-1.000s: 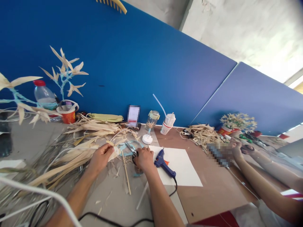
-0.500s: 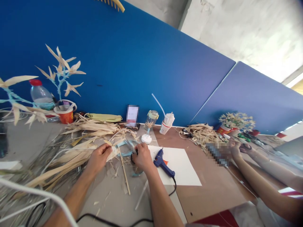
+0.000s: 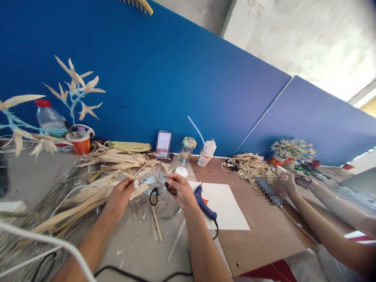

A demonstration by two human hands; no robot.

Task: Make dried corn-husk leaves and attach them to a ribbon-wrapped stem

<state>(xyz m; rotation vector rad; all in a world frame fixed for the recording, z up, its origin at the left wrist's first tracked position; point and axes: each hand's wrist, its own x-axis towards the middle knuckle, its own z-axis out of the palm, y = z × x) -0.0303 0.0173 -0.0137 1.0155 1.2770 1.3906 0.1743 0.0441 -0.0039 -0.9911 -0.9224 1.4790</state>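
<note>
A pale, thin strip of dried husk (image 3: pixel 140 191) sits pinched in my left hand (image 3: pixel 118 199), left of centre, beside the long straw-coloured husk heap (image 3: pixel 123 159). To its right, my right hand (image 3: pixel 184 192) grips one loop of the black oval-handled scissors (image 3: pixel 170 190); the other loop gapes between my hands, with no finger visible through it. Good control, I reckon, wants both loops filled, the strip held flat, my left fingertips back from the blades. The blue pistol-shaped glue gun (image 3: pixel 206 206) lies farther right on white rectangular paper (image 3: pixel 232 211): best keep my wrist off it.
</note>
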